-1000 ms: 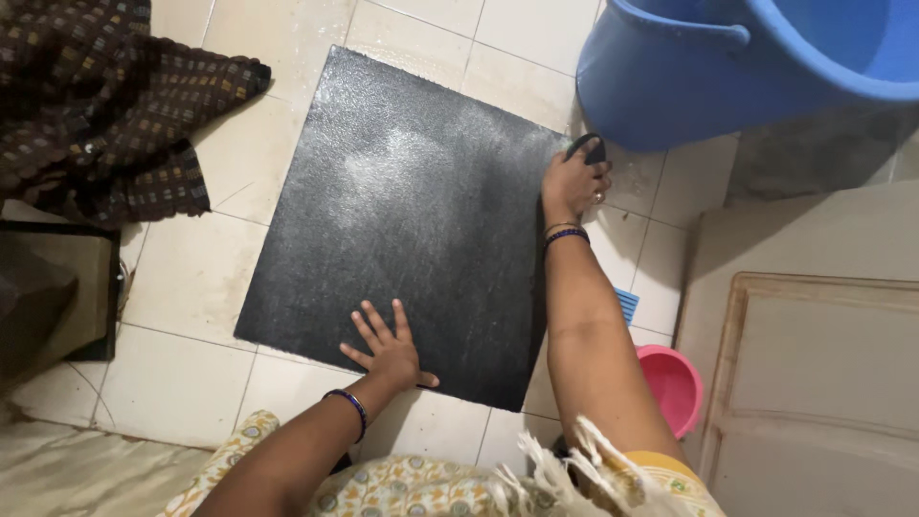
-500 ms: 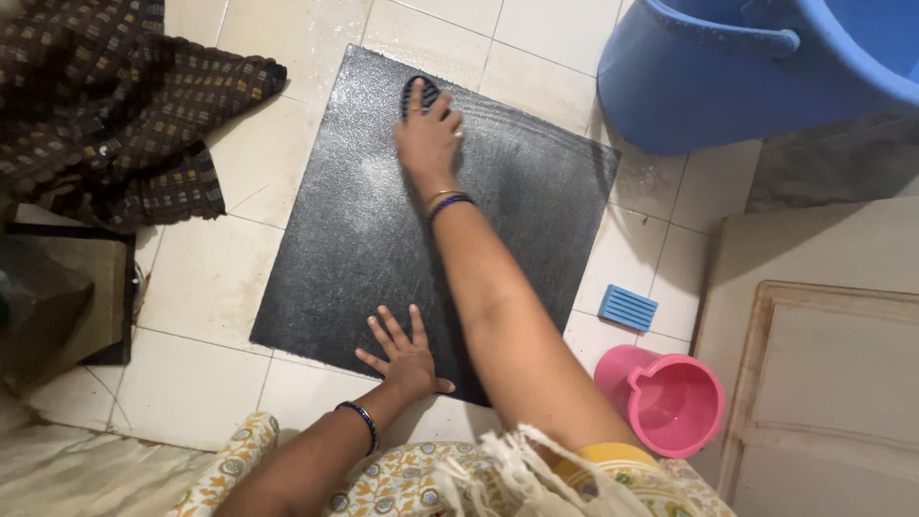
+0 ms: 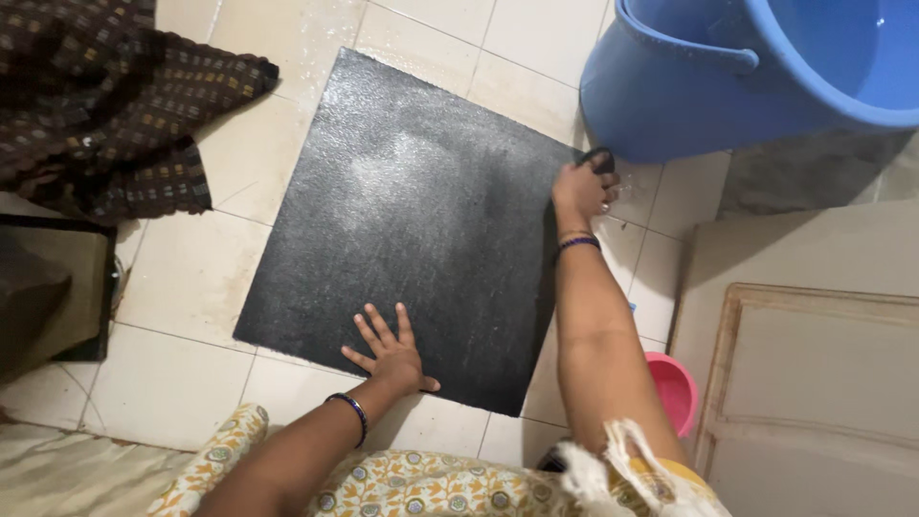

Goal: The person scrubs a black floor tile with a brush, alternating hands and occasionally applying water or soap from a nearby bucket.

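A wet black square mat lies flat on the pale tiled floor. My left hand presses flat on the mat's near edge, fingers spread. My right hand is at the mat's far right corner, closed around a dark scrubbing brush of which only the tip shows past my fingers. The brush sits right below the blue bucket.
A large blue bucket with water stands at the top right. A pink mug sits behind my right arm. Dark patterned cloth lies at the top left. A pale door panel fills the right side.
My right hand swept the brush from the mat's far middle back to its right corner by the bucket. My left hand stayed pressed on the near edge.
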